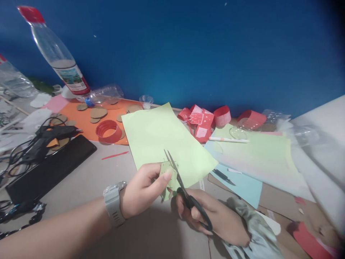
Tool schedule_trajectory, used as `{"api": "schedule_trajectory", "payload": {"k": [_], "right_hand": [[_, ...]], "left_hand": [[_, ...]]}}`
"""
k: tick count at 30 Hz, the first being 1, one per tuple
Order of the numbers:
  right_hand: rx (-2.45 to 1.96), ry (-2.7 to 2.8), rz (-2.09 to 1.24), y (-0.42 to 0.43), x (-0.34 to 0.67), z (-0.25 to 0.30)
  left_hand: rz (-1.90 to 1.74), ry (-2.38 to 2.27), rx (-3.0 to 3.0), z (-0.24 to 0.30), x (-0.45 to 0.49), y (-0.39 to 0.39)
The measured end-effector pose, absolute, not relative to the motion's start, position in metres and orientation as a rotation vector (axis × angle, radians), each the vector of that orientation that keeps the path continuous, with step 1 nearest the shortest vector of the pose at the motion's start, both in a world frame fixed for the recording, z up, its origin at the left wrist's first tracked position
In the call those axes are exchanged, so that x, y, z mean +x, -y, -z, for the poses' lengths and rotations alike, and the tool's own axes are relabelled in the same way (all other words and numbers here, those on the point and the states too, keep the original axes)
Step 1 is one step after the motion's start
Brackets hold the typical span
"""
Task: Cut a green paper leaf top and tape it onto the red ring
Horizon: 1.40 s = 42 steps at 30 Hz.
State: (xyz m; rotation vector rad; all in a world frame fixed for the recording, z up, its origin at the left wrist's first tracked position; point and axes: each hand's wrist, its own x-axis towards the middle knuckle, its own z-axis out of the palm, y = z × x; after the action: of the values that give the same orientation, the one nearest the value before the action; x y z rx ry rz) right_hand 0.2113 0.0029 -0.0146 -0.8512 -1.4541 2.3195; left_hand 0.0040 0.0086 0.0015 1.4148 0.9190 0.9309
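Note:
My left hand (147, 187), with a grey watch (114, 203) on its wrist, pinches a small light-green paper piece (167, 175) that carries dark marks. The fingers of my right hand (207, 212) are in the handles of black-handled scissors (185, 194). Their blades point up and away, slightly apart, right beside the small piece; I cannot tell whether they touch it. Behind both hands lies a large light-green sheet (161, 133) on the table.
To the left are a glue gun (45, 136), a black slab (51, 169), a red ring (108, 131) and a tall bottle (59, 57). Red paper pieces (202, 122), a white marker (229, 140) and a craft knife (224, 177) lie to the right. A blue wall (188, 50) stands behind.

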Motion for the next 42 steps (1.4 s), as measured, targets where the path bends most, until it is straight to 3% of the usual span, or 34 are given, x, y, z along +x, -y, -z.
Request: {"api": "schedule_trajectory", "payload": {"k": [42], "right_hand": [[-0.873,1.499,-2.318,-0.0052,0.2114,0.0124]], "left_hand": [[-0.928,-0.881,1.457,-0.0005,0.0035,-0.0085]]}}
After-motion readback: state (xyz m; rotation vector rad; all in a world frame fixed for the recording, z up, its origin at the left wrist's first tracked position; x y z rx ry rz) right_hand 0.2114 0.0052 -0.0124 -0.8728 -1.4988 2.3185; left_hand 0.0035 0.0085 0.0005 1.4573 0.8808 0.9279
